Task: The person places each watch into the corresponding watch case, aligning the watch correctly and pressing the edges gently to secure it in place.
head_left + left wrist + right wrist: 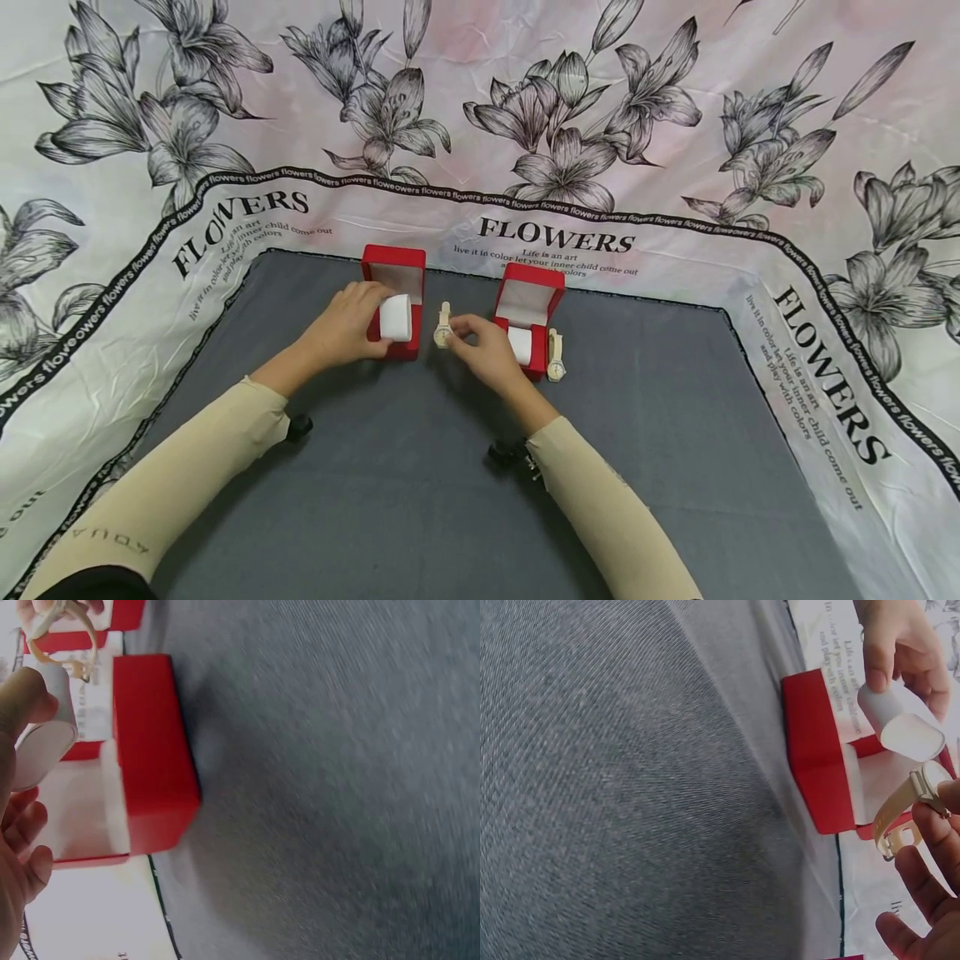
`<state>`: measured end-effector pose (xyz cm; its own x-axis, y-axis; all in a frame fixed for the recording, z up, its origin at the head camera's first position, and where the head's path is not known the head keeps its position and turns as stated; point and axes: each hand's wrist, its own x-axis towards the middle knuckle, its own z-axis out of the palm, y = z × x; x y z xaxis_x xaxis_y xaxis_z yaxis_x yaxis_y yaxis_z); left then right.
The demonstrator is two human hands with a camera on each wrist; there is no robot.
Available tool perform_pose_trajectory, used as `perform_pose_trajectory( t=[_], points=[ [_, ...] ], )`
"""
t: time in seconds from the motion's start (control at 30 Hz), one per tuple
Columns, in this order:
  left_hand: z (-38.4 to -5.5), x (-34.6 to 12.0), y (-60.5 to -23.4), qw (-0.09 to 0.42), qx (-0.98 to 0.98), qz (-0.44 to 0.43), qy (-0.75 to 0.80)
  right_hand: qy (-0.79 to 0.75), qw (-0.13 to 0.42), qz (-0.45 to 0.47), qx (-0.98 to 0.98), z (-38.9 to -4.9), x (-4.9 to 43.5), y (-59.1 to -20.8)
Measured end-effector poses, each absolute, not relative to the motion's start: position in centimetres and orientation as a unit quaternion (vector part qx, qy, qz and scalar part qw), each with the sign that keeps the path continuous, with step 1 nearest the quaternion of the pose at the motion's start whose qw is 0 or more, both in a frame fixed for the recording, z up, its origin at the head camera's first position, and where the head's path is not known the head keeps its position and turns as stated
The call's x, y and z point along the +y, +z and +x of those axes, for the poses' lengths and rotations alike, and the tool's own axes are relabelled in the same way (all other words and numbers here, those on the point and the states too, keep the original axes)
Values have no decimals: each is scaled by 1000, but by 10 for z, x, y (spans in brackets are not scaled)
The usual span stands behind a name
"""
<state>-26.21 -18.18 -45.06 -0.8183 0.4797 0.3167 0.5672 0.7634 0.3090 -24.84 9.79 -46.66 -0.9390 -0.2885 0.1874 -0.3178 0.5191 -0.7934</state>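
My left hand (348, 325) grips a white watch cushion (396, 318) between thumb and fingers, over the open red box (405, 348) on the left. In the right wrist view the cushion (904, 727) is a rounded roll, held above the box's white inside. Thumb and index finger of my right hand (483, 350) pinch a cream-strapped wristwatch (443, 327) by its case, between the two boxes. Its strap (894, 817) hangs in a loop, close to the cushion's end.
Right of my right hand stands a second open red box (536, 354) with a white cushion (519, 344) inside. Another cream watch (555, 357) leans along its right side. Grey cloth (390, 508) covers the table, bordered by a flower-printed sheet (555, 242).
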Motion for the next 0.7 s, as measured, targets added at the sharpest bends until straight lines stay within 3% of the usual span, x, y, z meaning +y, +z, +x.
perform_pose_trajectory(
  t=[0.7],
  points=[
    [-222, -147, -425, 105, -919, -306, -227, 509, 34, 206, -835, -218, 113, -424]
  ],
)
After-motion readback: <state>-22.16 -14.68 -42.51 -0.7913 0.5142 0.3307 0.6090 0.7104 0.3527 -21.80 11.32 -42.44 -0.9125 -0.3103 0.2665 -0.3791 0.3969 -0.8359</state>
